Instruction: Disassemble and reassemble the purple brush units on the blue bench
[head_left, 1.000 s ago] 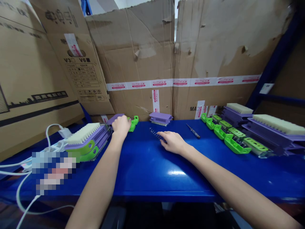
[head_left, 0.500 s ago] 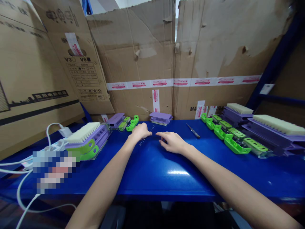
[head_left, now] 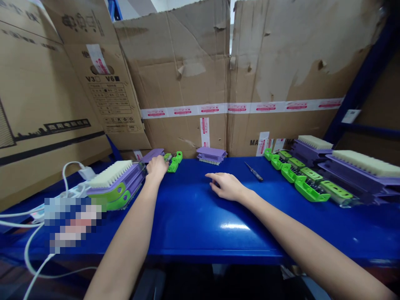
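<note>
At the left rear, my left hand (head_left: 157,167) is curled downward beside a purple brush body (head_left: 152,155) and covers part of the small pieces there. Its fingers look closed, but their tips and anything between them are hidden. Bright green end pieces (head_left: 175,163) show just right of it, with a clear-sided green block (head_left: 168,157) behind. My right hand (head_left: 225,186) rests on the blue table (head_left: 200,221), its fingers loosely apart with nothing in them. Farther right of that hand lies a screwdriver (head_left: 254,171).
A purple brush (head_left: 211,154) stands against the cardboard (head_left: 184,83). Several green pieces (head_left: 290,173) line up at the right before stacked purple brushes (head_left: 365,166). At the left are another purple-green brush (head_left: 123,183), a power strip (head_left: 73,191) and white cables (head_left: 28,254).
My left hand went right to the coil spring near my right hand, then moved back left to the small pieces with it. The spring is now out of sight; my right hand has loosened and stayed.
</note>
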Demonstrator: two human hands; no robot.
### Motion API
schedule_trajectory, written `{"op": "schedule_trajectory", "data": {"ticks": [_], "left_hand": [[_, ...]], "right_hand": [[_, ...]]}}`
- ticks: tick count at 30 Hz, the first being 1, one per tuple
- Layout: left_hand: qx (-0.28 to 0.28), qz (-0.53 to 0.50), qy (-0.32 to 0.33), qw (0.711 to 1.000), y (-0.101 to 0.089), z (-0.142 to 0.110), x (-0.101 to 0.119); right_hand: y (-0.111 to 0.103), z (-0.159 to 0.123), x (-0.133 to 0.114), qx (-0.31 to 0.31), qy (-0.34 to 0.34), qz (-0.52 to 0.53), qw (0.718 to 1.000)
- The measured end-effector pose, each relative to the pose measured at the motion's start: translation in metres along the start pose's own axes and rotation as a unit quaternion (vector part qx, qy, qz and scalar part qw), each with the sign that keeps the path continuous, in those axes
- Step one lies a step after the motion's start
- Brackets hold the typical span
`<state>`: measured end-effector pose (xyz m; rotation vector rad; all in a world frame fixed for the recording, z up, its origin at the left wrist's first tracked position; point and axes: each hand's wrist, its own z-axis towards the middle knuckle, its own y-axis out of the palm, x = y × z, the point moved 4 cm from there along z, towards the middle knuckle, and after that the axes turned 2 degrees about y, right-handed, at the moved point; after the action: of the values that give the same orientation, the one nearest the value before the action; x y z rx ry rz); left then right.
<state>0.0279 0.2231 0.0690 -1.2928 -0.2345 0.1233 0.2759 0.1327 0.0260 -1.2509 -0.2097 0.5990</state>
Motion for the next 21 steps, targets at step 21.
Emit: {"op": "schedule_trajectory", "data": {"ticks": [21], "left_hand": [[0.024,-0.004,-0.006,1.0,-0.0052,0.0015,-0.0029]], "right_hand": [[-0.0011,-0.001,0.0001,-0.003,0.001,-0.005,1.0]]}}
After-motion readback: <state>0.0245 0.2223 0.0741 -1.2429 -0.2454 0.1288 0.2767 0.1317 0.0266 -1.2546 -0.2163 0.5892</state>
